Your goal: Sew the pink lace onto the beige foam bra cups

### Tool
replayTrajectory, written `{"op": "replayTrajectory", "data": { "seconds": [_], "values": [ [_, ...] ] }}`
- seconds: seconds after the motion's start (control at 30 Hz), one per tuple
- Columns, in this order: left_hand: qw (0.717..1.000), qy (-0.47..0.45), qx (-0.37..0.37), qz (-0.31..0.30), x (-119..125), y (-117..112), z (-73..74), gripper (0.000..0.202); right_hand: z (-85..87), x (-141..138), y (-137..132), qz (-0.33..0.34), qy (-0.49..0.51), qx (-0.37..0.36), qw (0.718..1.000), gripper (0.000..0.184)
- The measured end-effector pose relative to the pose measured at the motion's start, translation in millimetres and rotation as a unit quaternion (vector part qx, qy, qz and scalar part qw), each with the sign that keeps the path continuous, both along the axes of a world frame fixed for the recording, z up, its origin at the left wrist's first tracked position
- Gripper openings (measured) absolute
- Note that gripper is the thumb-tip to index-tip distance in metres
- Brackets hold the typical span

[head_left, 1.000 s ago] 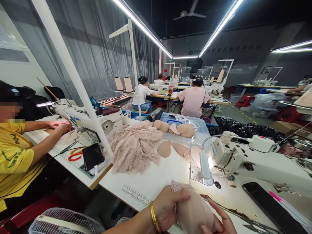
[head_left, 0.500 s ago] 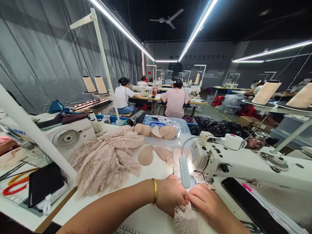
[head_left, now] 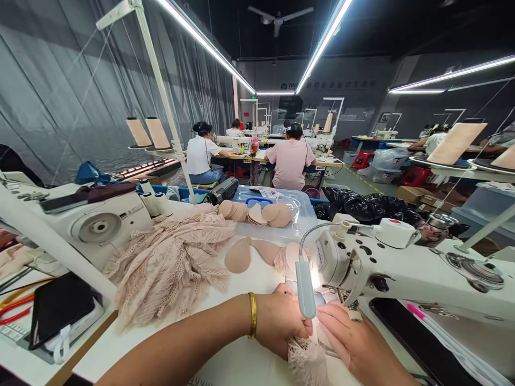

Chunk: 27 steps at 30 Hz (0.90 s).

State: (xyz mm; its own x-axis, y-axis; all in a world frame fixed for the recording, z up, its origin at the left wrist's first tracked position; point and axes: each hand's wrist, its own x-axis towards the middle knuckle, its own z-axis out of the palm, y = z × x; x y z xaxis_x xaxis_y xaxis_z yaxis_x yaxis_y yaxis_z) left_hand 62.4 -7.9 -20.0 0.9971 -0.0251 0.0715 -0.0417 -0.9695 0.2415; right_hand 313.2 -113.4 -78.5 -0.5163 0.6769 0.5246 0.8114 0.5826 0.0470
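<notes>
Position: lace piece (head_left: 308,360) is held at the needle area of the machine (head_left: 396,268), just below the lamp (head_left: 306,287); the needle is hidden. It is pinched by the curled left hand (head_left: 281,320); the right hand (head_left: 356,343) lies against it, fingers together, grip not discernible. No finished seam is seen. Beyond, lace pile (head_left: 169,262) and loose pads (head_left: 238,256) lie on the tabletop (head_left: 249,281), apparently unsewn: work is judged early.

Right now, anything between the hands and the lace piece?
Nothing visible. The left hand and right hand both touch the lace piece beside the machine. The lamp hides the needle area, so that part can't be checked.
</notes>
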Motion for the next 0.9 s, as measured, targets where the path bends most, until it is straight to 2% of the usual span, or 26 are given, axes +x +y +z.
{"op": "replayTrajectory", "data": {
  "seconds": [0.2, 0.57, 0.8, 0.9],
  "values": [
    [1.000, 0.006, -0.024, -0.010, 1, 1, -1.5, 0.026, -5.5, 4, 0, -0.023, -0.012, -0.028, 0.999, 0.033],
    [0.998, 0.012, -0.062, -0.001, -5, -2, 2.8, 0.016, -11.3, 10, -4, -0.020, -0.051, -0.014, 0.998, 0.040],
    [1.000, -0.011, -0.014, 0.009, -5, 3, -2.6, 0.024, -17.0, 15, -5, -0.023, -0.057, -0.022, 0.998, 0.048],
    [1.000, -0.011, 0.006, 0.015, -3, 7, -3.5, 0.023, -14.8, 17, -6, -0.013, -0.063, -0.025, 0.998, 0.046]
  ]
}}
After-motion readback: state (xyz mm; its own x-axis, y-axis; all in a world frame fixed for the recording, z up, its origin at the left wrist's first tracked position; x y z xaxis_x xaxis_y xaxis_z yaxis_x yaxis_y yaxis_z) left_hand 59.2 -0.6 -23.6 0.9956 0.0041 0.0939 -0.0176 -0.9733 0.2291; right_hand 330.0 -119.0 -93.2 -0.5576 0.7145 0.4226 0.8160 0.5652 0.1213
